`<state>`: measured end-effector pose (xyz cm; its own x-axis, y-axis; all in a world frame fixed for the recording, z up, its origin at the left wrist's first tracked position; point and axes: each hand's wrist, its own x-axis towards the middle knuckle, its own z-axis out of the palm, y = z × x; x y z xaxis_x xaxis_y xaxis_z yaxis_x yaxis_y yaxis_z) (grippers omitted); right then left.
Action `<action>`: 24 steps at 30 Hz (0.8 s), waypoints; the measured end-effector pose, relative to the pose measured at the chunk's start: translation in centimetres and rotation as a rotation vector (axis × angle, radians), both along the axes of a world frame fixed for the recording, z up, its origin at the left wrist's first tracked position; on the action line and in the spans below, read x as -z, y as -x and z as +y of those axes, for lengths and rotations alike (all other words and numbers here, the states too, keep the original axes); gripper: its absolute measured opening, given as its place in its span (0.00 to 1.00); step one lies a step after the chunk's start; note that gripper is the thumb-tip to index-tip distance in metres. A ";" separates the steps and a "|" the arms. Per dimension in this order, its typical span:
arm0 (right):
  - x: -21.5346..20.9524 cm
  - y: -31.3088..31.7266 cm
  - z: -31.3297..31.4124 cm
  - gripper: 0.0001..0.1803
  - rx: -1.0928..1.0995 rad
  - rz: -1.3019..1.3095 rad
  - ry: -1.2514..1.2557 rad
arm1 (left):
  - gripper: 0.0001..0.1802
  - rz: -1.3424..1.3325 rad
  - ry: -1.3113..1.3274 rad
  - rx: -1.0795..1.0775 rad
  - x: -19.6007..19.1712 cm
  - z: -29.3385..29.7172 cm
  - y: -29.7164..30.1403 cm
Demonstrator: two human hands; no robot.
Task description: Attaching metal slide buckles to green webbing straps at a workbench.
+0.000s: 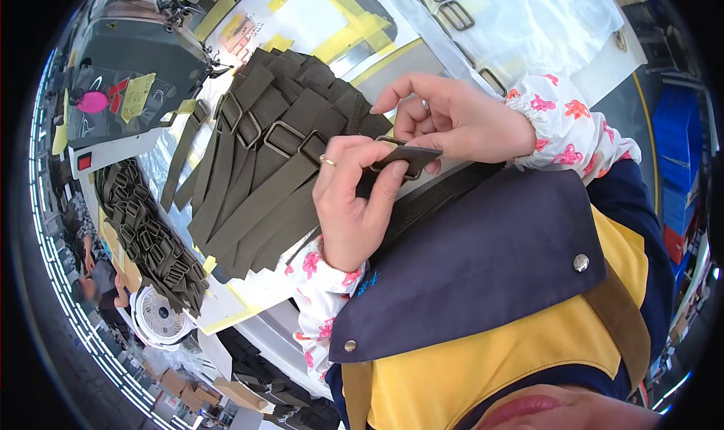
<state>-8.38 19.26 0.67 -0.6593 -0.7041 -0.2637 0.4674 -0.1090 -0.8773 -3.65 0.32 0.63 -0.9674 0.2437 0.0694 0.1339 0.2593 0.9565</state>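
My left hand (351,196) pinches a short dark olive webbing strap (411,157) between thumb and fingers, in front of my chest. A metal slide buckle (390,140) sits on this strap, partly covered by it. My right hand (464,121) is at the strap's free end, its thumb by the edge and a fingertip showing beneath; its index finger stretches out above. Right behind the hands lies a large layered pile of olive webbing straps (264,158), several with rectangular metal buckles (282,139).
A sewing machine (136,83) stands at the far left. Beside the pile hangs a bundle of buckled straps (147,230); a white fan (161,314) is below it. Loose metal buckles (456,15) lie by white plastic sheeting (543,23). Another person (105,279) is at the left.
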 end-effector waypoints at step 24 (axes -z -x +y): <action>0.4 -1.2 -0.7 0.08 -0.073 0.466 -0.339 | 0.05 -0.162 0.156 -0.176 0.3 -0.3 -1.2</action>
